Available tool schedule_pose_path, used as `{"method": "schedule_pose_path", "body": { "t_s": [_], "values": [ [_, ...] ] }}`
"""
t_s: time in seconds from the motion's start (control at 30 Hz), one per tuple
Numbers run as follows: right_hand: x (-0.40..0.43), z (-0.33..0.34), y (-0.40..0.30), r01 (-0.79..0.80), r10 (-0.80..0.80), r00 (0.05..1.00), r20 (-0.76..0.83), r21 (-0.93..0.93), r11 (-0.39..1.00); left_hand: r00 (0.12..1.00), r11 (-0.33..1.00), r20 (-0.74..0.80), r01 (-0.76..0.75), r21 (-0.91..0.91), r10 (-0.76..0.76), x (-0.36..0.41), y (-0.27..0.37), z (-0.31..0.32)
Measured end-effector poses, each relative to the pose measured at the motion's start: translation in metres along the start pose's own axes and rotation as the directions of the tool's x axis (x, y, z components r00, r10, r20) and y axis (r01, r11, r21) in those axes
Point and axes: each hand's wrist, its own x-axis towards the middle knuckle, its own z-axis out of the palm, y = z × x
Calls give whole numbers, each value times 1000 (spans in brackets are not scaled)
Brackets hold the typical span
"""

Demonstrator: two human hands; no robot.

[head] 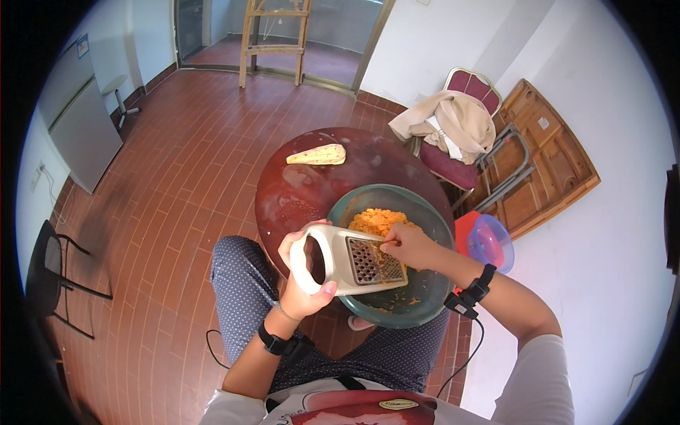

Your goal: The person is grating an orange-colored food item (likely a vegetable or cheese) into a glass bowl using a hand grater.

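My left hand grips the white handle of a grater with a metal grating plate, tilted over a green plastic basin. The fingers of my right hand are bent together at the plate's upper edge; whether a piece lies between them is hidden. Orange shreds cling to the plate. A heap of orange shreds lies in the basin behind the grater, with a few loose bits near its front. One peeled, pale orange, tapering root vegetable rests on the round dark red table, beyond the basin.
Right of the table are a clear purple-tinted plastic basin, a padded chair with beige cloth, and a wooden panel against the wall. A wooden ladder stands beyond. A cable hangs from my right wristband.
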Motion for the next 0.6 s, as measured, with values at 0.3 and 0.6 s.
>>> {"method": "schedule_pose_path", "body": {
  "t_s": [0.3, 0.6],
  "values": [
    [1, -11, -27, -236, 232, 968, 93, 43, 971, 1000, 1000, 21, 0, 31, -1, -2, 0, -2],
    [4, -13, -16, -302, 276, 939, 208, 105, 948, 999, 999, -17, 36, 9, -35, -1, 0, 2]
  ]
}}
